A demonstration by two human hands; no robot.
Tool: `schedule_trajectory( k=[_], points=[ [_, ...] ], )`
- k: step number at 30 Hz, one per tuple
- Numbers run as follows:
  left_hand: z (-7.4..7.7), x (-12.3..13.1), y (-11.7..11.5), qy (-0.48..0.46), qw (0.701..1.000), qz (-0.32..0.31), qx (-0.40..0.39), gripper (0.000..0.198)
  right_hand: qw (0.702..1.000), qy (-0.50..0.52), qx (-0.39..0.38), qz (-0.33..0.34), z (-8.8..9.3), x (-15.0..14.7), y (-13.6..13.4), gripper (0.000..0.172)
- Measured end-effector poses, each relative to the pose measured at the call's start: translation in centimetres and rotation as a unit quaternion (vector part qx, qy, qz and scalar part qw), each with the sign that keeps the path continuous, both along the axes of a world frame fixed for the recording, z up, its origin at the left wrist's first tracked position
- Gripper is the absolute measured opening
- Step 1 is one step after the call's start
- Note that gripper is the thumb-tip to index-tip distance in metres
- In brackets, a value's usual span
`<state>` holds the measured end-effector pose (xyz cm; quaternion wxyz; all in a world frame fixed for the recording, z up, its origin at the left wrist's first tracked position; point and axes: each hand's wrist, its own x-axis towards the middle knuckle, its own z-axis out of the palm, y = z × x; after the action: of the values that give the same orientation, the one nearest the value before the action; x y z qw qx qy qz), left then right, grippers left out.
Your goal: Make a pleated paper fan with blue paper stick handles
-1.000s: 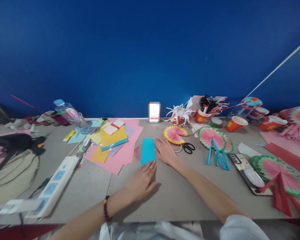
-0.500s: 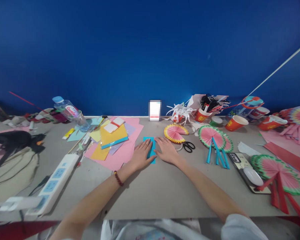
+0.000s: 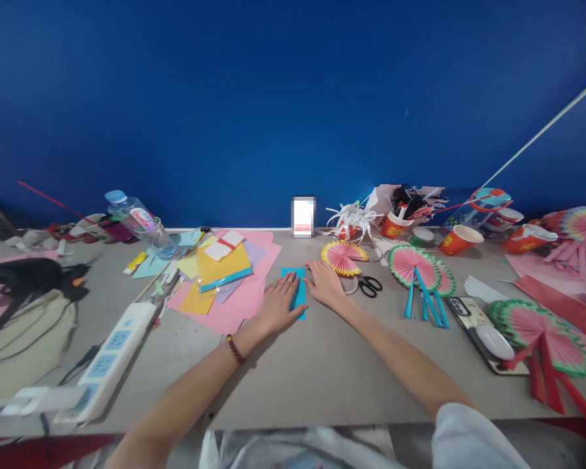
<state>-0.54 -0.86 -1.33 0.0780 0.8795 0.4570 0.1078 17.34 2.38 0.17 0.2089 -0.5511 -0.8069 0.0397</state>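
A narrow piece of blue paper [image 3: 300,296] lies on the grey table in front of me. My left hand [image 3: 277,303] rests flat over its left part, fingers stretched out and pointing away from me, thumb out to the right near its lower end. At the paper's upper right edge is my right hand [image 3: 328,286], palm down with its fingers apart and holding nothing. Whether its fingertips touch the paper, I cannot tell. Part of the sheet is hidden under my left hand.
Coloured paper sheets [image 3: 229,312] and a power strip [image 3: 112,365] lie to the left, with a plastic bottle [image 3: 139,218] behind. Scissors [image 3: 371,286], pleated paper fans [image 3: 414,267], paper cups [image 3: 461,240] and a phone [image 3: 463,309] under a white mouse [image 3: 494,342] occupy the right.
My right hand has moved slightly up along the paper's right edge, its thumb now higher. The left hand stays flat on the paper.
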Motion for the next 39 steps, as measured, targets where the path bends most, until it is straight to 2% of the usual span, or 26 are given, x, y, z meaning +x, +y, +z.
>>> schedule_trajectory(
  k=[9,16,22,26,29,39],
  points=[
    [0.3,0.0,-0.1,-0.001,1.000,0.006,-0.006,0.073,0.994,-0.060,-0.011,-0.087,0.2,-1.3,1.6,0.027],
    [0.3,-0.2,-0.2,-0.018,1.000,0.001,0.007,0.072,0.992,-0.073,-0.021,-0.103,0.4,-2.1,2.4,0.030],
    [0.8,-0.1,-0.7,-0.013,0.999,0.009,0.052,0.065,0.998,-0.003,-0.018,-0.060,-0.2,-1.4,2.5,0.028],
    [0.9,0.1,-0.7,-0.014,0.997,0.028,0.069,0.050,0.999,0.016,-0.013,0.029,-0.6,-0.4,1.3,0.025],
    [0.8,0.2,-0.5,-0.032,0.997,0.034,0.064,0.047,0.997,-0.008,-0.005,0.083,-0.7,0.1,0.3,0.026],
    [0.1,0.1,-0.2,-0.040,0.999,0.023,0.029,0.051,0.993,-0.084,0.025,0.083,-0.6,-0.5,0.1,0.028]
  ],
)
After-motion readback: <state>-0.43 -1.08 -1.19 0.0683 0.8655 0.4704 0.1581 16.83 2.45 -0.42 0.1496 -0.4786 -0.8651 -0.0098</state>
